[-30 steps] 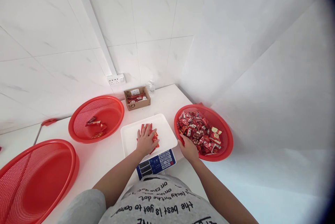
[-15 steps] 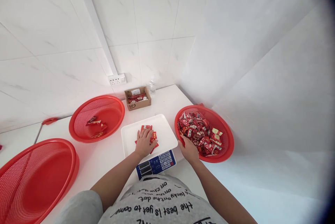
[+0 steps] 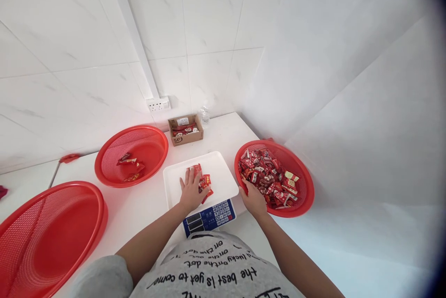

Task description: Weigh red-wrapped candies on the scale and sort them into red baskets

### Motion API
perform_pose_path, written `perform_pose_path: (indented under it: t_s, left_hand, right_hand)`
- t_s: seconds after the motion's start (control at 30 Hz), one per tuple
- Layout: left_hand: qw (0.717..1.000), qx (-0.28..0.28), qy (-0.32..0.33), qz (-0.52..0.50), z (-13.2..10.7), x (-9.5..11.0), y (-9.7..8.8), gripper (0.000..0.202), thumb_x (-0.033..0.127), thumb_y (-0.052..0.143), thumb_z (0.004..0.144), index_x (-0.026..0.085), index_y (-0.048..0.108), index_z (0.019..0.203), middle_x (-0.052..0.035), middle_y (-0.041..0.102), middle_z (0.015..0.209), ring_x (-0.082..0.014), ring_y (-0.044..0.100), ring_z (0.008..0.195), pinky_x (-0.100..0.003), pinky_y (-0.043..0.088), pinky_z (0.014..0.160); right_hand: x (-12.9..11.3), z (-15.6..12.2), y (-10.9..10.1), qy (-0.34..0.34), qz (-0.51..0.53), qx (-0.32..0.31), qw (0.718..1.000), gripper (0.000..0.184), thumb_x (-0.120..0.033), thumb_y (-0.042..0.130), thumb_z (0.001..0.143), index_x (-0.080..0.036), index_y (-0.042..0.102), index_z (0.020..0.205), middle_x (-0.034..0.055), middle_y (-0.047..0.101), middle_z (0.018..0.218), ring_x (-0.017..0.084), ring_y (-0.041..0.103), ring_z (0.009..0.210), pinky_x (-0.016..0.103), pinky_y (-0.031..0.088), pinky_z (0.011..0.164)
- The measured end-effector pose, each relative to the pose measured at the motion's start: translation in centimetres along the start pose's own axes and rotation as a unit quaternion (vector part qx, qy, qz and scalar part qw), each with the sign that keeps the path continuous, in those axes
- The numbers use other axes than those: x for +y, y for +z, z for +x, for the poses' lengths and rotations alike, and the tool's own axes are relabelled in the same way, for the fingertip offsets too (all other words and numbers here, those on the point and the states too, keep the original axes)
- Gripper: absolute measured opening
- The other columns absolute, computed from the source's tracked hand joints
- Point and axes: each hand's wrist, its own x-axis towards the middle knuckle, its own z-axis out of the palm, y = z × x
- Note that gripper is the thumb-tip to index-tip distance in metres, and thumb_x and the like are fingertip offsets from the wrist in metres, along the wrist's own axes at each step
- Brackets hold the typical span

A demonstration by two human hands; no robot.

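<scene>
My left hand [image 3: 191,190] lies spread over several red snack packets [image 3: 206,180] on the white pan [image 3: 221,172] of a digital scale. Part of the packets is hidden under the palm. Below the pan shows the scale's blue keypad panel [image 3: 209,218]. With my right hand [image 3: 253,199] I grip the near left rim of a red mesh basket [image 3: 306,195], thumb outside and fingers over the edge. A heap of red wrapped snacks [image 3: 266,175], with a few cream-coloured ones, fills that basket.
A red basket [image 3: 158,147] with a few packets stands left of the scale, and a larger red basket [image 3: 59,237] sits nearer on the left. Against the wall are a cardboard box [image 3: 188,138] of packets, a clear plastic bottle [image 3: 204,116] and a socket strip [image 3: 158,104].
The fingers of my left hand have spread wider and shifted slightly left on the packets. My right hand keeps its hold on the basket rim. The view has shifted slightly.
</scene>
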Motion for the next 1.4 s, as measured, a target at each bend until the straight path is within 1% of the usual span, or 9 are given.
perform_pose_path:
  t_s: [0.13,0.2,0.3,0.43,0.67,0.73,0.87,0.93,1.4]
  left_hand:
    - [0.973,-0.064,0.216,0.057,1.2,-0.9,-1.6,0.070,0.060,0.054,0.075,0.030,0.037,0.136,-0.0083,0.019,0.151,-0.0324,0.002,0.139,-0.058,-0.004,0.106]
    - [0.960,-0.094,0.257,0.066,1.8,-1.5,-2.0,0.068,0.063,0.054,0.073,0.034,0.040,0.133,-0.0068,0.027,0.148,-0.0325,0.008,0.138,-0.059,-0.004,0.106]
    - [0.964,-0.093,0.242,0.066,2.0,-1.9,-1.5,0.063,0.063,0.053,0.074,0.034,0.045,0.130,-0.0061,0.036,0.144,-0.0317,0.018,0.136,-0.057,0.000,0.107]
    - [0.983,-0.036,0.163,0.070,1.1,-0.8,0.1,0.055,0.057,0.047,0.081,0.029,0.048,0.129,-0.0094,0.040,0.140,-0.0320,0.020,0.135,-0.058,-0.001,0.107]
    - [0.998,0.016,-0.013,0.067,0.6,1.5,1.3,0.061,0.054,0.037,0.086,0.020,0.037,0.137,-0.0192,0.020,0.149,-0.0358,0.011,0.137,-0.062,0.008,0.104]
    - [0.997,0.003,0.031,0.071,0.8,1.1,0.6,0.068,0.059,0.040,0.083,0.022,0.033,0.139,-0.0176,0.016,0.150,-0.0369,0.007,0.137,-0.063,0.006,0.103]
    - [0.962,-0.069,0.245,0.101,1.3,-0.8,-0.8,0.074,0.068,0.044,0.076,0.031,0.031,0.139,-0.0104,0.017,0.151,-0.0354,0.006,0.138,-0.064,-0.003,0.103]
    - [0.950,-0.097,0.278,0.108,1.5,-1.6,-1.1,0.072,0.070,0.044,0.075,0.033,0.034,0.137,-0.0094,0.022,0.150,-0.0351,0.011,0.137,-0.065,-0.001,0.103]
    - [0.988,0.012,0.110,0.106,0.8,0.8,1.3,0.052,0.053,0.031,0.090,0.026,0.043,0.132,-0.0115,0.036,0.144,-0.0347,0.023,0.134,-0.066,0.008,0.103]
  right_hand:
    - [0.0,0.1,0.1,0.001,0.005,-0.004,1.000,0.046,-0.035,0.037,0.088,-0.015,0.048,0.128,0.0116,0.054,0.127,0.024,0.049,0.116,0.036,0.038,0.094]
    - [0.0,0.1,0.1,0.003,0.006,-0.004,1.000,0.046,-0.035,0.037,0.088,-0.015,0.048,0.128,0.0119,0.053,0.128,0.024,0.049,0.117,0.037,0.038,0.095]
    - [-0.1,0.0,0.0,0.009,0.004,-0.005,1.000,0.047,-0.035,0.037,0.088,-0.015,0.047,0.129,0.0108,0.052,0.129,0.023,0.048,0.117,0.035,0.038,0.095]
    - [-0.3,-0.1,-0.2,0.016,-0.003,-0.010,1.000,0.048,-0.035,0.037,0.088,-0.015,0.046,0.130,0.0109,0.052,0.129,0.022,0.048,0.118,0.034,0.038,0.094]
    - [-0.4,0.0,-0.2,0.019,-0.007,-0.009,1.000,0.047,-0.036,0.036,0.088,-0.015,0.046,0.129,0.0096,0.052,0.129,0.022,0.048,0.117,0.033,0.039,0.093]
    - [-0.4,0.0,-0.1,0.019,-0.010,-0.009,1.000,0.047,-0.036,0.036,0.088,-0.015,0.046,0.129,0.0097,0.052,0.129,0.023,0.049,0.116,0.033,0.039,0.092]
    - [-0.3,-0.1,-0.1,0.016,-0.013,-0.007,1.000,0.047,-0.035,0.036,0.088,-0.015,0.046,0.129,0.0096,0.053,0.129,0.022,0.049,0.115,0.033,0.040,0.092]
    - [-0.3,-0.1,0.0,0.013,-0.012,-0.004,1.000,0.046,-0.035,0.036,0.088,-0.016,0.047,0.128,0.0093,0.053,0.129,0.022,0.050,0.115,0.032,0.040,0.091]
    - [-0.4,-0.1,0.0,0.021,-0.014,-0.007,1.000,0.047,-0.035,0.035,0.088,-0.016,0.046,0.129,0.0097,0.053,0.129,0.022,0.049,0.116,0.033,0.039,0.092]
